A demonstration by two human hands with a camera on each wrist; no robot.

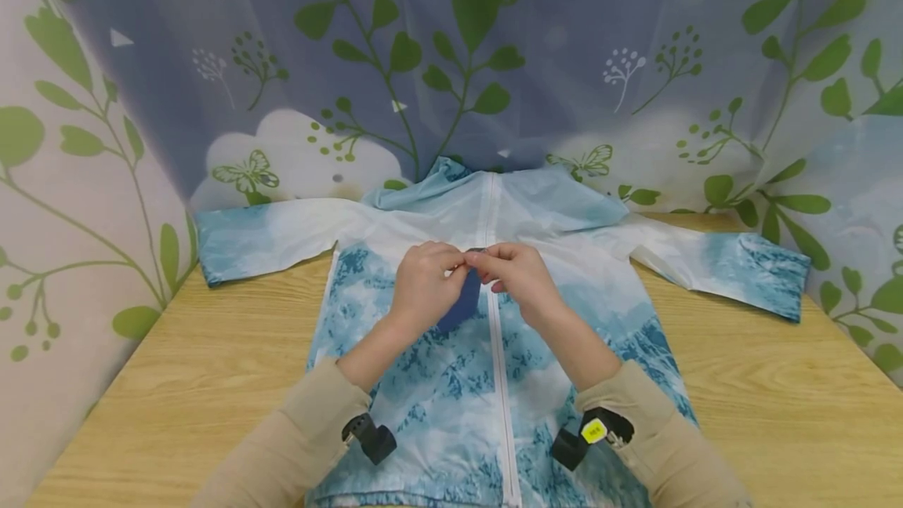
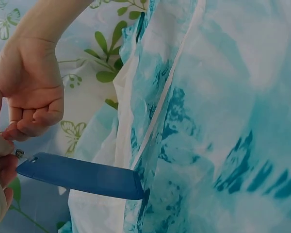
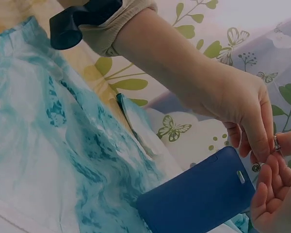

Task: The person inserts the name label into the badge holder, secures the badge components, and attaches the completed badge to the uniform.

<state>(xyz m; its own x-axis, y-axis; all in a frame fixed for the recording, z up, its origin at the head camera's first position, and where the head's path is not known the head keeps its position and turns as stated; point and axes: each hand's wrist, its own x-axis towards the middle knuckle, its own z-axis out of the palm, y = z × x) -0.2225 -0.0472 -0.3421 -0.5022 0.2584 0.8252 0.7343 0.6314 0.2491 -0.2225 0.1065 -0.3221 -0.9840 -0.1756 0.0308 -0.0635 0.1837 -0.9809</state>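
A flat dark blue card holder with a slot near its top end hangs below both hands. Fingertips meet over a small metal clasp at its slotted end. My left hand pinches there from the left, thumb and forefinger together. From the other side my right hand pinches at the same spot, its remaining fingers loosely bent. Beneath them a blue and white zip jacket lies spread face up, both sleeves stretched out sideways. In the left wrist view the card holder appears nearly edge-on.
The jacket covers much of a light wood table. Its white zip runs down the middle, and the hood lies at the far edge. A leaf-patterned curtain stands behind and at both sides.
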